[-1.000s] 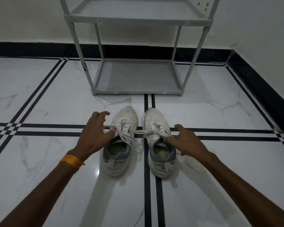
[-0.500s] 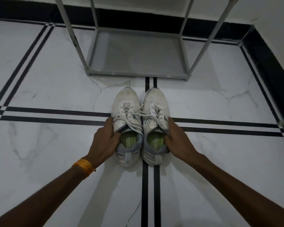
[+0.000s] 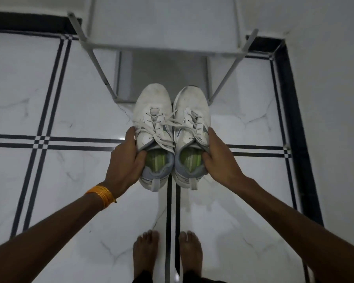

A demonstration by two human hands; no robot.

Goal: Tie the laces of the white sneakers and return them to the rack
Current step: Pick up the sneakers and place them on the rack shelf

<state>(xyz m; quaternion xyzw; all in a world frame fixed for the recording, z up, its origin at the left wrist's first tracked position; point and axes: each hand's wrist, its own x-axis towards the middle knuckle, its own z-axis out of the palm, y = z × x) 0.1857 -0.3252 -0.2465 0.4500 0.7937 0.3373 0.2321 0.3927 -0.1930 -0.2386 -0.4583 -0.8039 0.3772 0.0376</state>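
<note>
Left hand (image 3: 124,160) grips left white sneaker (image 3: 154,135); right hand (image 3: 220,160) grips right white sneaker (image 3: 192,135).
Pair held side by side, touching, toes toward grey shoe rack (image 3: 161,25), raised above marble floor (image 3: 49,99). Thumbs inside collars over green insoles. Laces (image 3: 168,125) loosely crossed between shoes. Orange bangles (image 3: 101,194) on left wrist. Bare feet (image 3: 145,256) below.

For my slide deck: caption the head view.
Left hand and right hand hold the white sneakers side by side before the grey rack.
</note>
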